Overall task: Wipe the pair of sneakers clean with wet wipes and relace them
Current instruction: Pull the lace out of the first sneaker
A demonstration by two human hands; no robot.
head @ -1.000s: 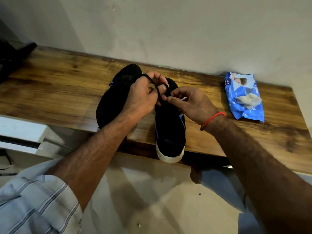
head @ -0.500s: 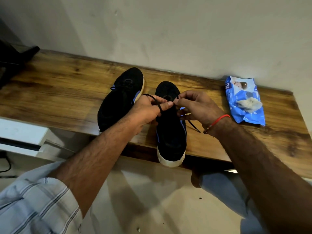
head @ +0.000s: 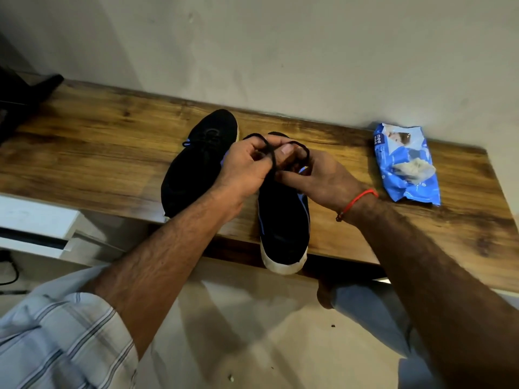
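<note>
At the bottom of the frame are a striped sleeve point(head: 56, 341) at lower left and two bare forearms reaching up toward the middle. Just past them, the right sneaker point(head: 283, 220) lies on the wooden shelf point(head: 98, 153) with its white toe hanging over the near edge. Above its throat, in the centre of the frame, the left hand point(head: 247, 167) and the right hand point(head: 325, 178) are close together, each with fingers curled and pinching a loop of the black lace point(head: 271, 153), so this looks like the bow being tied. Left of centre, the other sneaker point(head: 196, 164) lies beside it; it seems laced already, though its dark upper hides detail. At the right of the frame, by the wall, sits the blue pack of wipes point(head: 404, 164), well apart from the shoes, one wipe poking out. Judging by this, wiping is probably over and the relacing is near its end; only this knot seems left.
</note>
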